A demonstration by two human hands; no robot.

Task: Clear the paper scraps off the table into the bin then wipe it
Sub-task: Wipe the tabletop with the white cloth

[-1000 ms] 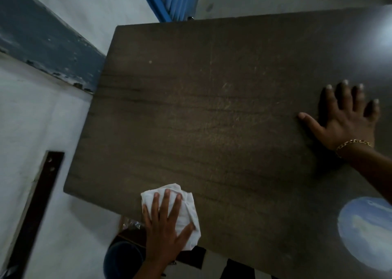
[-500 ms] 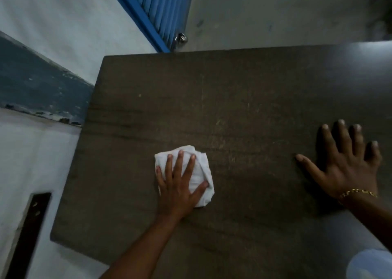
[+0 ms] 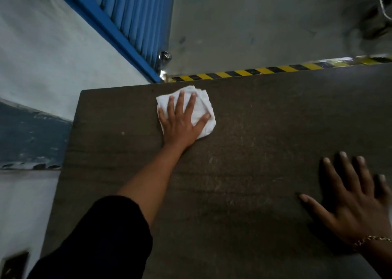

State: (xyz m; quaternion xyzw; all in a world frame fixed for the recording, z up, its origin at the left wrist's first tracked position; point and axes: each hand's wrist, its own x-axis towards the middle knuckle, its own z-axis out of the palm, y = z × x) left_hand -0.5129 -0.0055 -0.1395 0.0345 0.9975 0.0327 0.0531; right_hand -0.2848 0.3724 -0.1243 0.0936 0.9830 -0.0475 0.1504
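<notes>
So the left hand (image 3: 180,119) is flat on a white crumpled cloth (image 3: 201,109), palm down. Its fingers (image 3: 180,100) are straight and spread, and the thumb sticks out to the right along the cloth's edge. It's pressing, not gripping: nothing is curled round the fabric. The cloth pokes out past the fingertips and on the thumb side, and the heel of the hand sits on the bare table (image 3: 254,151). The cloth is right at the table's far edge, just shy of going over.

The right hand (image 3: 356,206) is well apart from the left, down at the near right. It's also palm down on the tabletop with its fingers (image 3: 347,168) fanned out straight and the thumb pointing left. It's holding nothing, just resting there. There's a gold bracelet (image 3: 370,238) on that wrist, and a black sleeve (image 3: 101,236) is pushed up on the left arm.

Just beyond the left fingertips, past the table edge, a yellow and black hazard stripe (image 3: 265,70) runs along the grey floor (image 3: 254,24). A blue shutter (image 3: 135,17) stands up and to the left of those fingers, next to a pale wall (image 3: 53,56). One tiny white speck (image 3: 122,133) sits on the wood to the left of the left hand, near it but not touching. I can't tell what it is.
</notes>
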